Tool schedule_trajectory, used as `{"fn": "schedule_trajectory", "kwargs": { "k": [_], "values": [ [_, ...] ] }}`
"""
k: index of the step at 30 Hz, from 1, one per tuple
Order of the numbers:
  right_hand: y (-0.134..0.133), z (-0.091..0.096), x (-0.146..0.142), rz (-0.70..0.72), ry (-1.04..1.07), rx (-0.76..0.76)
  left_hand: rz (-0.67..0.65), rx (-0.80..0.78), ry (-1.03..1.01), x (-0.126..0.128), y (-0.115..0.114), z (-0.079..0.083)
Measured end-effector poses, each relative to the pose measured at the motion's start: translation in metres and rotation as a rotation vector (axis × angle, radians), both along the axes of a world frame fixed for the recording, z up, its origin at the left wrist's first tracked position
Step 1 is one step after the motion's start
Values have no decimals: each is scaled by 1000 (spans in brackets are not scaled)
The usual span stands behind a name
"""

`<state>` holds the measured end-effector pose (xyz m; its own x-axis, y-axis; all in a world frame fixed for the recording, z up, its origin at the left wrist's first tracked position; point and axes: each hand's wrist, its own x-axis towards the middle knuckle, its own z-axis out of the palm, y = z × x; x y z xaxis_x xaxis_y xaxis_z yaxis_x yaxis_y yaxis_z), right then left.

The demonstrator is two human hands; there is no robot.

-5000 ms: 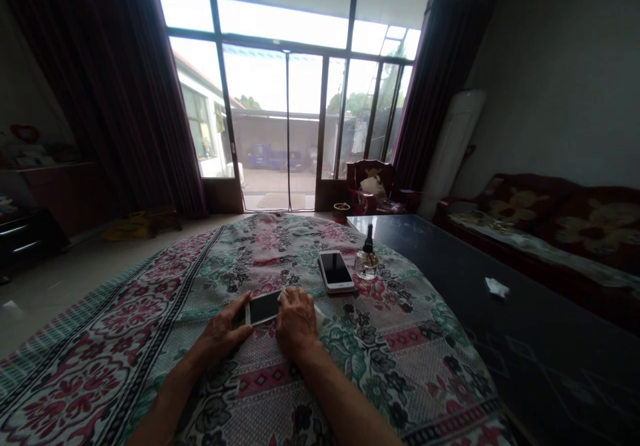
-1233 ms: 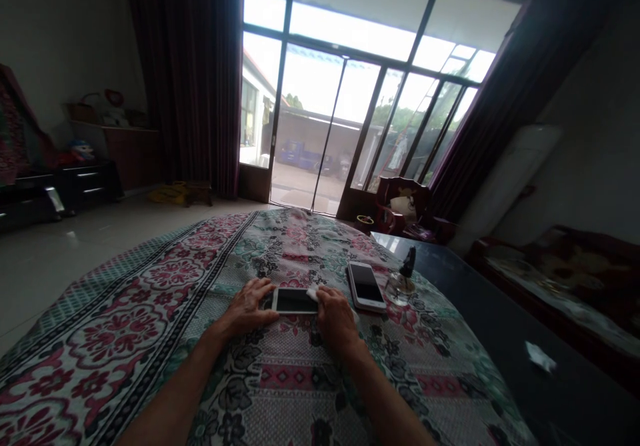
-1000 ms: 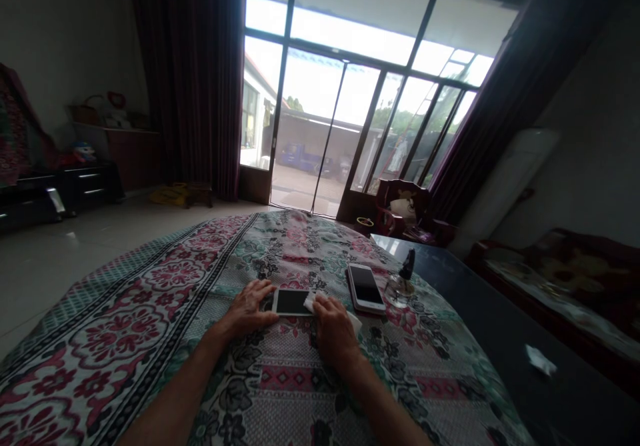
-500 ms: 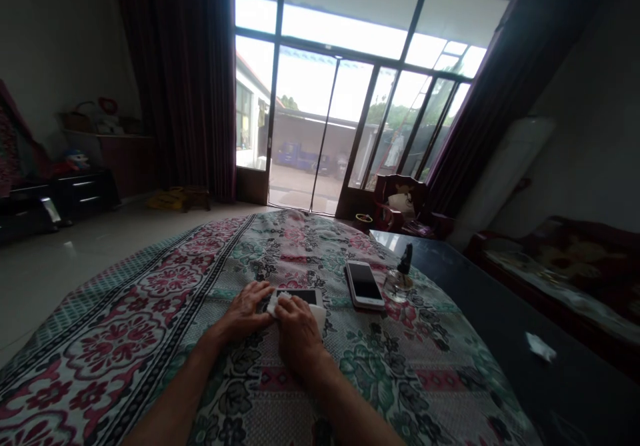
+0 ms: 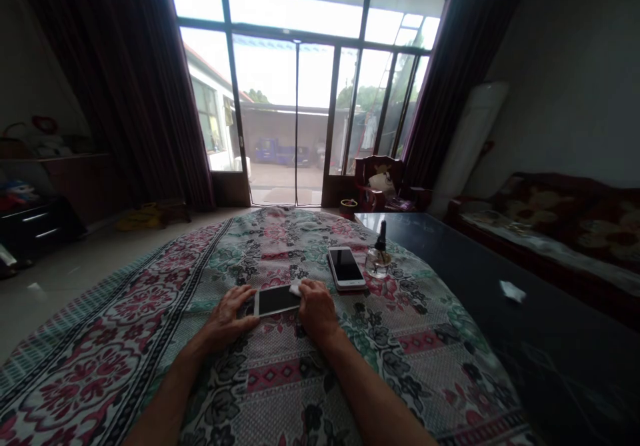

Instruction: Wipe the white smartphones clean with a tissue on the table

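A white-framed smartphone (image 5: 275, 301) with a dark screen lies sideways on the patterned tablecloth (image 5: 280, 374). My left hand (image 5: 227, 318) grips its left end between thumb and fingers. At the opposite end, my right hand (image 5: 319, 309) is closed on a crumpled white tissue (image 5: 295, 290) and presses it against the screen's right side. A second white smartphone (image 5: 347, 268), screen up, lies just beyond my right hand. Beside it stands a clear glass bottle (image 5: 378, 264) with a black top. My right fingers partly hide the tissue and the first phone's right edge.
A dark glossy table (image 5: 465, 299) adjoins the cloth on the right, with another crumpled white tissue (image 5: 513, 291) on it. Behind are a wooden armchair (image 5: 380, 179), a sofa (image 5: 560, 226) and a glazed door (image 5: 280, 126). Low dark furniture (image 5: 40, 223) stands at left.
My right hand has slid the tissue from the phone's left part to its right end, uncovering most of the screen. My left hand now holds the left edge. The view has turned right.
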<state>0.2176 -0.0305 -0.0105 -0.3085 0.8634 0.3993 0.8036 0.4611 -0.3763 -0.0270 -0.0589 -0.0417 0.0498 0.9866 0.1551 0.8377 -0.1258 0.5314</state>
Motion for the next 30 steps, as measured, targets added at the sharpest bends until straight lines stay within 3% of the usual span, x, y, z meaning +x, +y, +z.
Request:
{"fn": "schedule_trajectory", "kwargs": {
  "k": [5, 8, 16, 30],
  "values": [
    [2, -2, -1, 4, 38, -12, 64, 74, 33, 10, -6, 0],
    [2, -1, -2, 0, 48, -30, 29, 126, 7, 16, -10, 0],
    [2, -1, -1, -23, 84, -41, -17, 65, -21, 18, -14, 5],
    [3, -7, -3, -49, 103, -25, 108, 218, 61, 37, -16, 8]
  ]
}}
